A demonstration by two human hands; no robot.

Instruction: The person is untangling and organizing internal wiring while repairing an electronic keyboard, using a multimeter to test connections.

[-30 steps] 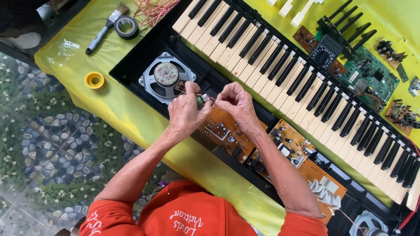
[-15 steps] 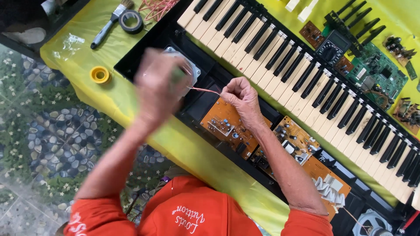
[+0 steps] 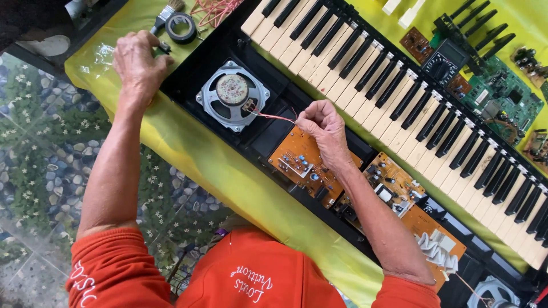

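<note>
Right hand (image 3: 322,122) closed in a pinch grip on a thin red wire (image 3: 273,117), drawn taut from a terminal on the round speaker (image 3: 233,95) set in the opened keyboard casing (image 3: 268,137). Left hand (image 3: 137,57) out at the yellow-covered desk (image 3: 188,148) edge, loosely curled over a small dark object just beside a roll of black tape (image 3: 181,27) and a brush (image 3: 165,14); whether anything is actually gripped cannot be told. Risk, as a judgement: too hard a pull on so fine a lead, likely to snap it or tear the speaker terminal loose. Also, with the wire stretched just above the orange circuit board (image 3: 302,159), a chance of the bare end brushing components there. Attention split between both hands, adding to the chance of a slip.
</note>
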